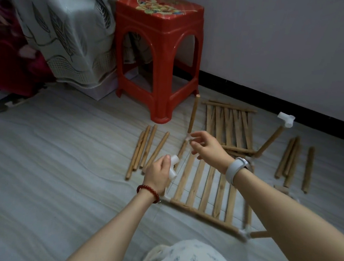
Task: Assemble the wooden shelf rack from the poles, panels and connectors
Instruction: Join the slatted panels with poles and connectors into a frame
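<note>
Gripping a white connector (173, 165) at lower centre, the left hand (158, 174) curls round it; the right hand (206, 147) (fingers loosely spread) hovers by the upright pole (193, 113) above the slatted panel (205, 188).

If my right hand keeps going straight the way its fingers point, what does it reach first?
The right hand points left, toward the white connector at the foot of the upright pole. That connector looks first in line, almost at the fingertips, though depth is hard to judge from one view.

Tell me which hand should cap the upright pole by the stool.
Left, probably: the left hand already holds a white connector. The right hand is nearer the upright pole but holds no connector.
</note>
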